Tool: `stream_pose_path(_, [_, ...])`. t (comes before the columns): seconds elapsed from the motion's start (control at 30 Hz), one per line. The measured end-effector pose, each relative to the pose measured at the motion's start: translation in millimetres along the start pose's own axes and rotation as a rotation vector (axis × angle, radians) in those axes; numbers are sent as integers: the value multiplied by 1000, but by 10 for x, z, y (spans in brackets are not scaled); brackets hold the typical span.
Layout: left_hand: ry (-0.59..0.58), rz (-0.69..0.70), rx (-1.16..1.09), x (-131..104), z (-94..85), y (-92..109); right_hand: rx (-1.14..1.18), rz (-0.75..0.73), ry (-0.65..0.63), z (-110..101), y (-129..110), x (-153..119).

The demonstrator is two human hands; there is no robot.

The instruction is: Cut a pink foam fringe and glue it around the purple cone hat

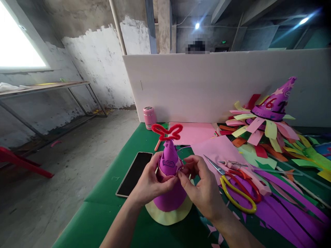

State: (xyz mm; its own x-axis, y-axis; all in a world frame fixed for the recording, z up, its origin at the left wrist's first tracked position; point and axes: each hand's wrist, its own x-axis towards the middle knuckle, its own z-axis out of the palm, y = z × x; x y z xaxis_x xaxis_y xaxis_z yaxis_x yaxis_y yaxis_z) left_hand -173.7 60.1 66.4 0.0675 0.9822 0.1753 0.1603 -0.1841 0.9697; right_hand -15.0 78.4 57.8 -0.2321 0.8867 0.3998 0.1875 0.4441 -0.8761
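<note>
A purple cone hat (170,197) with a pale yellow round brim (167,219) stands in front of me on the green table. A red fuzzy pipe-cleaner bow (167,132) tops its tip, and dark marks show on the upper cone. Around its middle runs a pink strip (163,177). My left hand (148,181) is closed around the cone's left side, thumb across the front on the strip. At the right side, the fingers of my right hand (199,181) pinch the strip's edge; the exact contact is partly hidden.
A black phone (134,174) lies left of the hat. Yellow-and-red scissors (239,194), purple sheets and scraps lie to the right. Behind are a pink bottle (149,117), a pink sheet (192,132) and a decorated cone hat (272,103) against a white board (201,86).
</note>
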Motion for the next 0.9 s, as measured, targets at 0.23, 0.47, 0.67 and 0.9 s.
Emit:
stream_pose_path(0.23, [19,44,109,-3,-13,-11,194,194,11,-26,136,87])
stream_pose_path(0.47, [52,27,126,13,15,15,638,418,-194,-13,231,180])
stream_pose_path(0.67, [28,-6,64,25,5,55,647,359,-62,-56,326,126])
stream_pose_path(0.9, [92,10,56,12,36,65,484,268,-69,-107,263,-26])
